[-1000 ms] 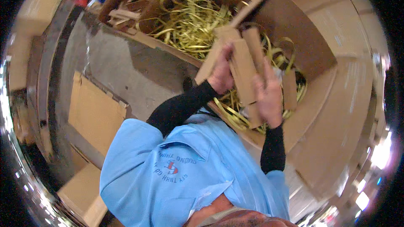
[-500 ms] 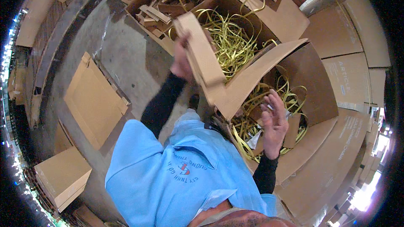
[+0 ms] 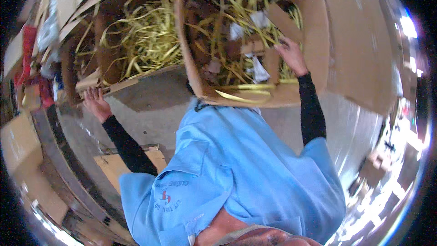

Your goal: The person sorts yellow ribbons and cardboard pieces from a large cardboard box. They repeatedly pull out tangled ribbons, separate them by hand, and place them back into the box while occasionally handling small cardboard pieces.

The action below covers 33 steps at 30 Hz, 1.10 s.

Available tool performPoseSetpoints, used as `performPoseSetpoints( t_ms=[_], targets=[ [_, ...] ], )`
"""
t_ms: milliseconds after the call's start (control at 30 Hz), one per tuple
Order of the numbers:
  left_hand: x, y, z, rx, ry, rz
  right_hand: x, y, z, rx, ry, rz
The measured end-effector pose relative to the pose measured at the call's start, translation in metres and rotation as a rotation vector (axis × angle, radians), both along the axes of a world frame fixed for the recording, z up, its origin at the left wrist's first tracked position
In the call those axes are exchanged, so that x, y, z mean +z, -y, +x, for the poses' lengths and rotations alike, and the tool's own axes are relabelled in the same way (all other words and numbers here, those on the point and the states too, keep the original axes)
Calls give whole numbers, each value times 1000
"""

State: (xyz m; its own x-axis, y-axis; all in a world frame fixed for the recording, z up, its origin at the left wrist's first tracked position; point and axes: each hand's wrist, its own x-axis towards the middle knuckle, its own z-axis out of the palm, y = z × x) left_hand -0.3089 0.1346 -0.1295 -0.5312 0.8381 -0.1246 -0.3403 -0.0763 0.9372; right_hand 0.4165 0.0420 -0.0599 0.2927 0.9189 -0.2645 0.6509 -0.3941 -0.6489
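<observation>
My left hand (image 3: 97,103) is open at the near edge of the left cardboard box (image 3: 132,84), its fingers apart and nothing in them. Yellow strapping (image 3: 152,41) lies in a tangled heap inside that box. Over the right cardboard box (image 3: 314,32), my right hand (image 3: 292,57) reaches in with fingers partly bent and apart, holding nothing that I can see. Close to its fingertips are a brown cardboard strip (image 3: 284,20) and loose yellow strapping (image 3: 236,9). White scraps (image 3: 259,70) lie lower in the same box. Motion blurs the fingertips, so contact is unclear.
A flat cardboard piece (image 3: 116,168) lies on the concrete floor (image 3: 154,91) by my left arm. Large cardboard sheets (image 3: 364,41) stand to the right. Red and clear plastic items (image 3: 45,86) are at the far left, beside more boxes (image 3: 20,141).
The folded cardboard piece has left my left hand, which is now out to the left. My right hand has moved further over the right box. The view has swung round.
</observation>
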Motion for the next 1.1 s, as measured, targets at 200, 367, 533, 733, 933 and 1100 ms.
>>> performPoseSetpoints(
  t_ms=[200,367,533,733,933,1100],
  targets=[
    [79,16,250,-147,-319,141,-91,19,53,320,425,-390],
    [119,28,401,-1133,-556,105,-134,3,63,310,361,-485],
    [28,3,528,-1543,-1329,304,-122,-4,68,350,135,-355],
    [-52,9,572,-1249,-1705,263,-31,-16,82,283,-65,18],
    [-63,-8,567,-1232,-1914,187,18,3,134,-211,-577,372],
    [-18,-33,557,-1351,-1023,-93,24,8,148,-487,-1124,715]
  ],
)
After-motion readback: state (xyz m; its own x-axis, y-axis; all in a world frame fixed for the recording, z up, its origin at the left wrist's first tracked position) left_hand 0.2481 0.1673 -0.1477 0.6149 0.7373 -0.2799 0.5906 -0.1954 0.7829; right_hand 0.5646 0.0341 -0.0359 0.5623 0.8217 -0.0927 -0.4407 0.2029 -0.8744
